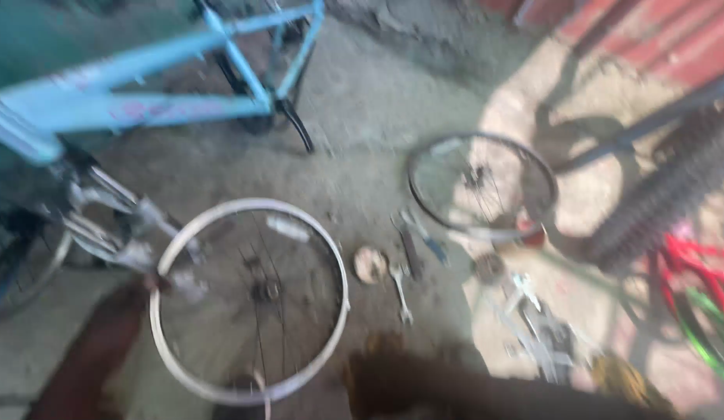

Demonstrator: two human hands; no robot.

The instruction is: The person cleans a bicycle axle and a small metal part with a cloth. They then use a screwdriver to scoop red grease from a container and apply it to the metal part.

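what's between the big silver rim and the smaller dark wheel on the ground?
Head view: between the silver rim and the dark wheel lie a small round disc and several wrenches on the concrete, blurred.

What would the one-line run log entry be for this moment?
view: blurred | left hand: at rim of bare silver spoked bicycle wheel, grip unclear | right hand: not visible | nearby: light-blue bicycle frame; metal spanner on concrete floor

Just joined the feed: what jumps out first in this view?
A bare silver wheel rim stands low in the middle, with the left hand at its left edge. A light blue bike frame crosses the upper left. A second, darker wheel lies on the ground to the right, with wrenches between the two.
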